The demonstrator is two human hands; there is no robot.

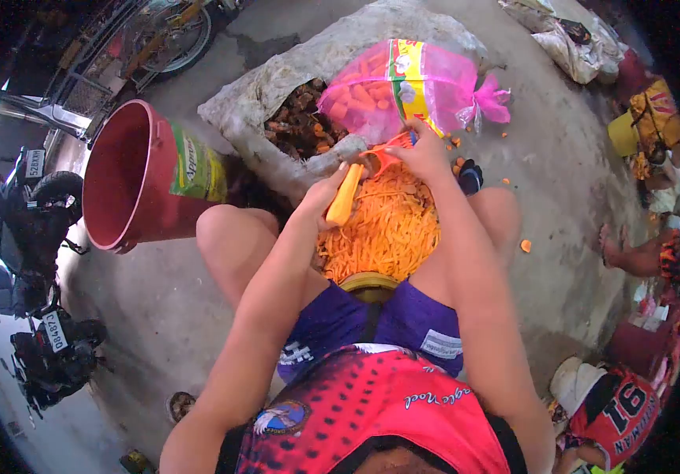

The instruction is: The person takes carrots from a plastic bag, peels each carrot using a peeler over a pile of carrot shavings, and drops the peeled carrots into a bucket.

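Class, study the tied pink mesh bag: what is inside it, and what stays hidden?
Orange carrots show through the pink mesh bag. Its printed band hides whatever lies behind it, and the carrots underneath the outer ones cannot be seen.

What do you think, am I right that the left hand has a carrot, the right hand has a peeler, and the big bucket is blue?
Not quite: the head view shows that the big bucket is red. The left hand has a carrot and the right hand a peeler.

The left hand (326,193) holds a peeled carrot (345,195) above orange peelings (383,229); the right hand (425,152) grips a red peeler (385,155).
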